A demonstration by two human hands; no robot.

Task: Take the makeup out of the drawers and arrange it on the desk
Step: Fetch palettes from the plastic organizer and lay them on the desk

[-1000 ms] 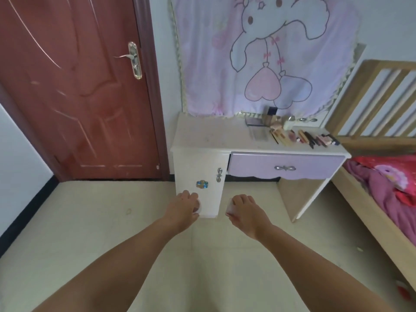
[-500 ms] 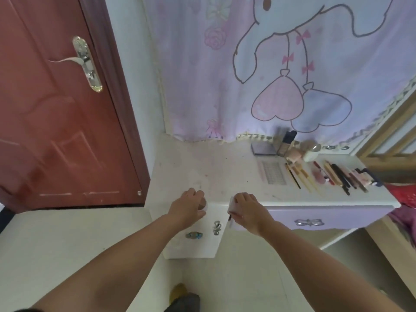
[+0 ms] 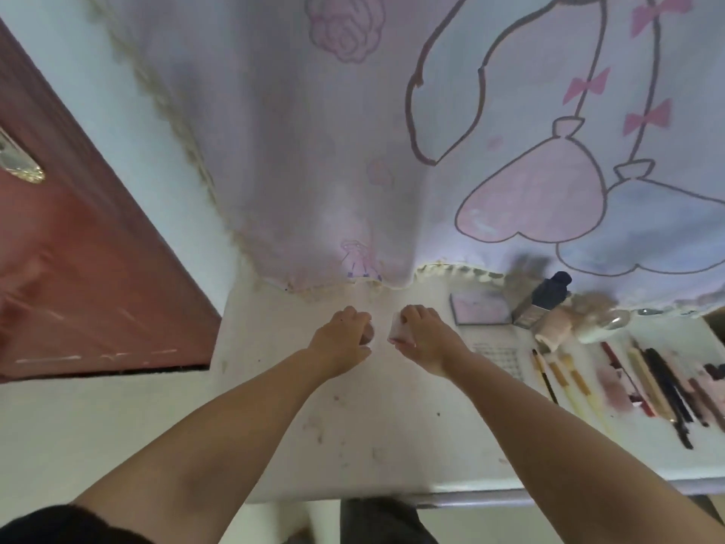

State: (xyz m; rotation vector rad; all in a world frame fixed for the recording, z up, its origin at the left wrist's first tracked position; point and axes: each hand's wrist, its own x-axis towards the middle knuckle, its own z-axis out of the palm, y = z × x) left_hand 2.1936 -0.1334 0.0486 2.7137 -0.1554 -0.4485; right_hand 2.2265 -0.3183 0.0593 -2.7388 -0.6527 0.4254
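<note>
The printed cloth, pale lilac with a pink heart and cartoon outline, hangs on the wall behind the desk and fills the upper frame; its fringed hem rests on the desk's rear edge. A red-brown door stands left of the desk, beyond the desk's left end.

The desk is white, its top marked with small specks and smudges. Both forearms reach across it toward the rear.

On the right part of the desk, a row of pencils and brushes lies side by side, roughly parallel, near the desk's right end. Behind that row, toward the desk's rear edge, stand a flat palette, a dark-capped bottle and a pinkish tube; this group is blurred and finer detail cannot be told.

The left hand sits over the desk's rear centre, fingers curled over a small round pinkish item, mostly hidden; whether it touches the desk cannot be told. The right hand is just beside it, left of the palette, fingers curled round a small white block, whose left face shows. The two hands are near each other but apart.
</note>
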